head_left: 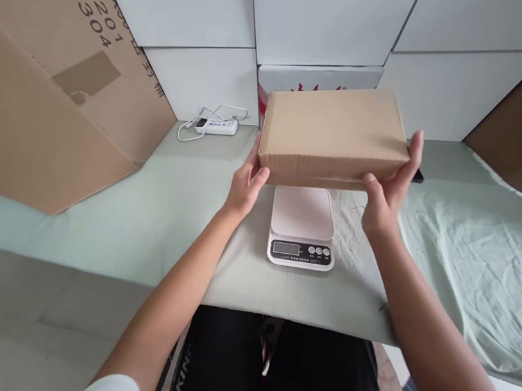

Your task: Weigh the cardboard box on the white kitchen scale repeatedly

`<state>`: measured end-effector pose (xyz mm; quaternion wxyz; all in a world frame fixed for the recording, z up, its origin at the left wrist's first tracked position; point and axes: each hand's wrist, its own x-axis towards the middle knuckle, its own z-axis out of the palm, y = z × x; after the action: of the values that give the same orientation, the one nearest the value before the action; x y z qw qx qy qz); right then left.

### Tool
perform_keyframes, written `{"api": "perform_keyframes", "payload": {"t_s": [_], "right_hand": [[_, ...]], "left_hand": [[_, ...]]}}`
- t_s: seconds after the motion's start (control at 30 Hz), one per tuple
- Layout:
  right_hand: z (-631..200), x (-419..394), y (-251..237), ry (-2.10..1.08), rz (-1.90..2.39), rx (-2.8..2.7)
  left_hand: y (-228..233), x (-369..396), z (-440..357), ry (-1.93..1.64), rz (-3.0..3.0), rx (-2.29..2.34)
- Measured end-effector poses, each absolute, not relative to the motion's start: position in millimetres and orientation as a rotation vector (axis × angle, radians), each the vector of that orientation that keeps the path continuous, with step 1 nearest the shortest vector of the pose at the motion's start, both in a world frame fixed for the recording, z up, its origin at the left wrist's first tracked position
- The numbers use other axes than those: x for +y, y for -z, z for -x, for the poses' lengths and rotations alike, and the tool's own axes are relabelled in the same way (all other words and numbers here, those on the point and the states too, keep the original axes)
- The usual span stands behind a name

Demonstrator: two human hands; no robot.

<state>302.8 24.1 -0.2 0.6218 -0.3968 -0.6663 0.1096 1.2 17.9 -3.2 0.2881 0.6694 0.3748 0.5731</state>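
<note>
One carton (pixel 336 125) being gripped between left hand (pixel 244 185) and right hand (pixel 385 200), over white scale (pixel 304 218); contents hidden.

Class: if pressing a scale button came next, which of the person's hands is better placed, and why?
Probably the right hand: the buttons sit toward the front right of the scale, nearer it than the left hand. Both hold the cardboard box, though.
</note>
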Motion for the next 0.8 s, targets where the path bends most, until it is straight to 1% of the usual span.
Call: {"api": "perform_keyframes", "payload": {"t_s": [0.07, 0.23, 0.43, 0.63, 0.8], "right_hand": [[-310, 1, 1, -0.21, 0.918, -1.552], [-316, -23, 28, -0.197, 0.955, -1.562], [-317, -27, 41, -0.105, 0.88, -1.618], [-319, -32, 44, -0.137, 0.954, -1.575], [-320, -32, 43, -0.102, 0.884, -1.631]], "left_hand": [[3, -9, 1, -1.526, -1.797, 1.017], [22, -50, 4, -1.454, -1.728, 1.056], [35, -57, 5, -1.48, -1.725, 1.129], [43, -63, 9, -1.486, -1.78, 1.16], [46, -65, 11, -1.508, -1.809, 1.175]]}}
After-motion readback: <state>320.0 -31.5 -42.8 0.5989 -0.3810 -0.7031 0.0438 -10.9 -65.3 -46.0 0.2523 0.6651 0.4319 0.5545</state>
